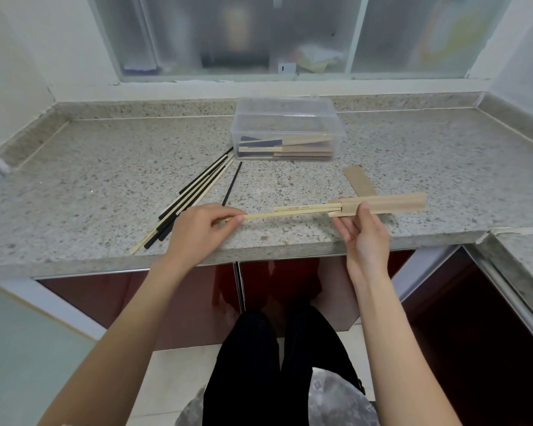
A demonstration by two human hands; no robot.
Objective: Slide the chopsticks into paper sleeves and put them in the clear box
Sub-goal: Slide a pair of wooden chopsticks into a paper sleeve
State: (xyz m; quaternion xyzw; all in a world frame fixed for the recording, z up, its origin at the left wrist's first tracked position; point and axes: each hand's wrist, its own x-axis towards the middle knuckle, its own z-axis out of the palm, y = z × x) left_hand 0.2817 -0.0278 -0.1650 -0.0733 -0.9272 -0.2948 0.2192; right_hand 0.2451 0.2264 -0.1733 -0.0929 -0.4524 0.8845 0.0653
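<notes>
Speckled granite forms the counter (111, 167) we work at, just below a frosted window (259, 35). Our left hand (197, 229) curls its fingers and pinches the near end of a pale wooden chopstick (286, 214) between thumb and forefinger. A second pale chopstick (305, 207) lies just beside it, and both tips sit inside the mouth of a brown paper sleeve (391, 202). Our right hand (366, 238) holds that sleeve from below, thumb pressed on its top face and the other fingers spread loosely under it. Another sleeve (359, 179) lies flat on the counter just behind. To the left, a loose pile of black and pale chopsticks (191, 198) rests on the counter. Behind it stands the clear box (286, 127), lid on, with several sleeved pairs stacked inside.
</notes>
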